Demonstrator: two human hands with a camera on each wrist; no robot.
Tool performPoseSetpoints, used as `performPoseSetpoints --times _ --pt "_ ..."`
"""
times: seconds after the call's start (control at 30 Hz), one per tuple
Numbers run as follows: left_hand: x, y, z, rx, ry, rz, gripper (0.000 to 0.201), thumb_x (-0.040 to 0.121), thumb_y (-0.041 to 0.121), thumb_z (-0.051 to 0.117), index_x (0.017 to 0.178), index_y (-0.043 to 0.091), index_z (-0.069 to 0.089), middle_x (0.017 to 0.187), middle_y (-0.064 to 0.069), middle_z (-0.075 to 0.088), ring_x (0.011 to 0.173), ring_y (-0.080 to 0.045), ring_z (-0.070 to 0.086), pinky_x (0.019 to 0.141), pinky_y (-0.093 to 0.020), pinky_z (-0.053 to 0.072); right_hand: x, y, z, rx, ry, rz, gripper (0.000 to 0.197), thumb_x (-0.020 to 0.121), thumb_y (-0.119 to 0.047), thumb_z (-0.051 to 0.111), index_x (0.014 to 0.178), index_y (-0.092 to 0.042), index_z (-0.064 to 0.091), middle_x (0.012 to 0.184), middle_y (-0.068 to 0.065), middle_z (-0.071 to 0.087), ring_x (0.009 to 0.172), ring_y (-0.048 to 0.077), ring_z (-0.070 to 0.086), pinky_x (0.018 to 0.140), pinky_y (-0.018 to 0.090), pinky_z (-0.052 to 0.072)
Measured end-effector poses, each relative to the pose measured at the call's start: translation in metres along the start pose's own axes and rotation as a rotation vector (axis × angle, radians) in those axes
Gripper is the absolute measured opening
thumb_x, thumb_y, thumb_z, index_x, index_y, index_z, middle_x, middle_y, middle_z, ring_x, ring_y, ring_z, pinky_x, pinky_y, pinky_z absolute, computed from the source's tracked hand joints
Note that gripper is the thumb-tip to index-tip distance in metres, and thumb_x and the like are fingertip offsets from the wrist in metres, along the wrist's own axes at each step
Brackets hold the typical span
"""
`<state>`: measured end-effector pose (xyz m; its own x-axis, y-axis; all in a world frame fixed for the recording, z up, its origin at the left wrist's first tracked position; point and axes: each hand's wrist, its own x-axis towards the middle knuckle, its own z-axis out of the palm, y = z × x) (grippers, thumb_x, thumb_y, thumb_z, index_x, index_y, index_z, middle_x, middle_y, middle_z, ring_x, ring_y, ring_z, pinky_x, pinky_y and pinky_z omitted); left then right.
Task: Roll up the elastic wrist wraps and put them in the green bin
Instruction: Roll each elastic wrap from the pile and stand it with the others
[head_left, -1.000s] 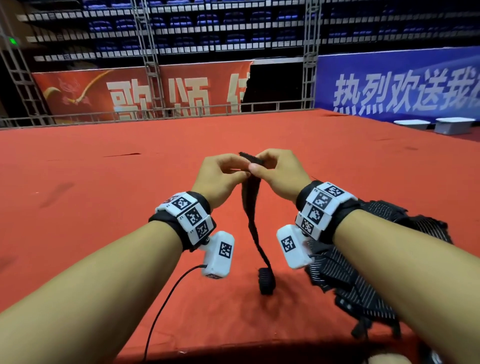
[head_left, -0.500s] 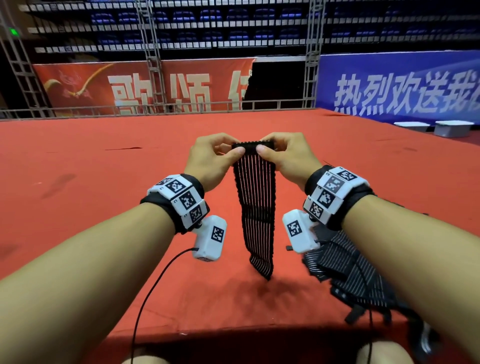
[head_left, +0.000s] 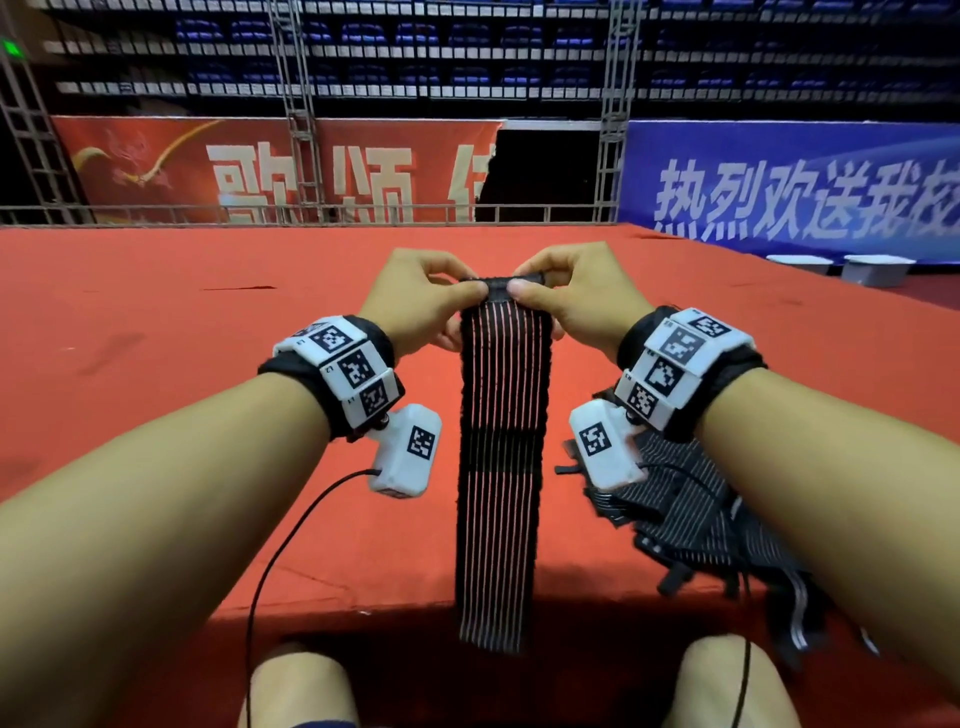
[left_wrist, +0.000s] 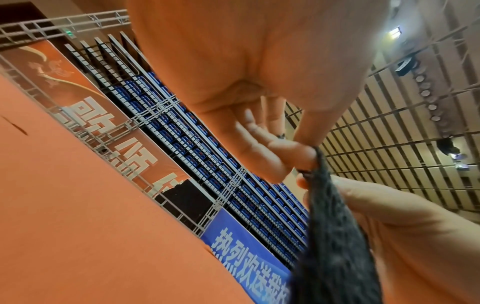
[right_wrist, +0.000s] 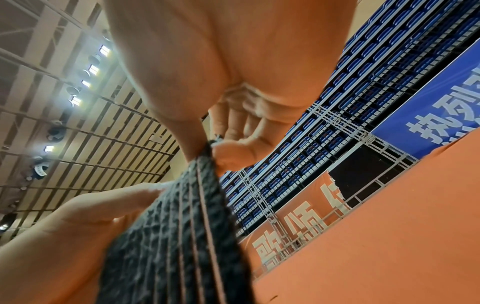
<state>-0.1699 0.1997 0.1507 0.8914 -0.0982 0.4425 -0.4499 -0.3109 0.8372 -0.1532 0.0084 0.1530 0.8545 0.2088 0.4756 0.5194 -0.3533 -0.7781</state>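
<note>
A black elastic wrist wrap with thin pale stripes (head_left: 498, 467) hangs flat and full width in front of me, its lower end past the near edge of the red surface. My left hand (head_left: 441, 296) pinches its top left corner between thumb and fingers, and my right hand (head_left: 540, 291) pinches the top right corner. The top edge looks folded over into a small first turn. The left wrist view shows the wrap (left_wrist: 335, 236) pinched at the thumb (left_wrist: 309, 142). In the right wrist view the wrap (right_wrist: 176, 236) hangs from my fingertips (right_wrist: 221, 152). No green bin is in view.
A heap of more striped wraps (head_left: 717, 535) lies on the red surface (head_left: 156, 374) under my right forearm, near its front edge. Two white boxes (head_left: 878, 270) stand at the far right. Railings and banners run along the far side. My knees show below the edge.
The wrap hung twisted into a narrow strand a second ago; it has been turned flat and spread wide, and both hands have risen a little while keeping hold of its top edge.
</note>
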Motion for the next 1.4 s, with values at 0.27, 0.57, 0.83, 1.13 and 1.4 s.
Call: performPoseSetpoints --times 0.27,0.57,0.83,1.13,1.4 --pt "0.009 -0.090 0.013 0.240 -0.208 -0.263 0.009 0.095 0.014 0.069 0.087 0.012 0.066 0.074 -0.007 0.069 0.053 -0.012 0.065 0.050 -0.027 0.055 0.006 0.093 0.042 -0.227 -0.225 0.240 0.008 0.094 -0.019 0.071 0.087 -0.016 0.069 0.080 0.007 0.069 0.069 0.018 0.062 0.065 0.037 0.055" --pt "0.028 -0.184 0.037 0.361 -0.194 -0.403 0.007 0.092 0.022 0.074 0.089 0.016 0.073 0.065 -0.003 0.065 0.046 -0.014 0.060 0.049 -0.029 0.056 0.017 0.170 0.080 -0.416 -0.277 0.324 0.006 0.090 -0.030 0.075 0.089 -0.024 0.074 0.088 0.000 0.074 0.085 0.015 0.064 0.074 0.023 0.042" --pt "0.049 -0.242 0.064 0.180 -0.127 -0.535 0.007 0.097 0.013 0.066 0.090 0.015 0.066 0.071 -0.007 0.075 0.054 -0.018 0.071 0.047 -0.029 0.054 0.039 0.226 0.104 -0.323 -0.240 0.440 0.010 0.093 -0.017 0.071 0.084 -0.021 0.070 0.062 0.001 0.071 0.048 0.005 0.062 0.062 0.029 0.059" --pt "0.069 -0.297 0.083 0.149 -0.120 -0.600 0.014 0.095 0.013 0.066 0.083 0.019 0.065 0.078 -0.003 0.078 0.074 -0.017 0.077 0.071 -0.042 0.061 0.054 0.269 0.121 -0.381 -0.252 0.536 0.014 0.084 -0.017 0.080 0.088 -0.027 0.070 0.092 0.000 0.073 0.088 0.018 0.067 0.080 0.027 0.053" --pt "0.067 -0.322 0.100 0.215 -0.158 -0.649 0.032 0.084 0.012 0.073 0.108 0.029 0.060 0.082 0.006 0.076 0.086 -0.020 0.075 0.084 -0.047 0.061 0.058 0.287 0.127 -0.327 -0.377 0.624 0.049 0.083 -0.005 0.077 0.128 -0.015 0.060 0.117 0.008 0.071 0.114 0.022 0.066 0.096 0.042 0.055"
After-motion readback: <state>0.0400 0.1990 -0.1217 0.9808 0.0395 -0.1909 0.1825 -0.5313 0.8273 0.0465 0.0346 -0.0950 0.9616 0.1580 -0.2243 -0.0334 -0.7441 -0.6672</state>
